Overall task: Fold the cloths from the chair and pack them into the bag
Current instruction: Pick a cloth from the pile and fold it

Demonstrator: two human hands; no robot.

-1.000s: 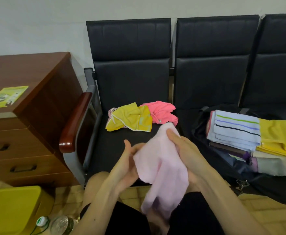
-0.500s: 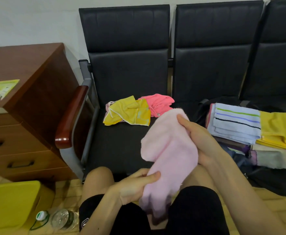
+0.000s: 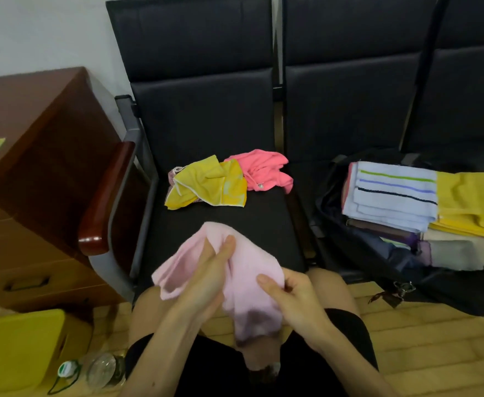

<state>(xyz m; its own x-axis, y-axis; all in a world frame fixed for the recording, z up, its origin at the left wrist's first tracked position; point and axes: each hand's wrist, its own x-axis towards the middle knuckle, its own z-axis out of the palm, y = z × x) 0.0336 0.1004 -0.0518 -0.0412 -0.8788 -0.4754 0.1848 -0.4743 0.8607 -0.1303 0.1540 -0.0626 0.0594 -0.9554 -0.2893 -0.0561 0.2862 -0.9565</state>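
A pale pink cloth (image 3: 243, 296) hangs over my lap at the front of the black chair seat (image 3: 229, 224). My left hand (image 3: 206, 279) grips its upper middle, fingers pointing up. My right hand (image 3: 289, 299) pinches its right edge. A crumpled yellow cloth (image 3: 206, 184) and a bright pink cloth (image 3: 263, 170) lie unfolded further back on the same seat. On the seat to the right an open dark bag (image 3: 378, 270) holds folded cloths: a striped pale blue one (image 3: 392, 193), a yellow one (image 3: 470, 199) and a beige one (image 3: 461, 253).
A wooden armrest (image 3: 103, 196) and a brown drawer cabinet (image 3: 28, 173) stand to the left. On the tiled floor at lower left sit a yellow box (image 3: 20, 351) and a clear plastic bottle (image 3: 100, 371). My knees are near the seat's front edge.
My left hand rose from the cloth's lower edge to its upper middle, while my right hand dropped from the top to the right edge. The cloth now sits lower.
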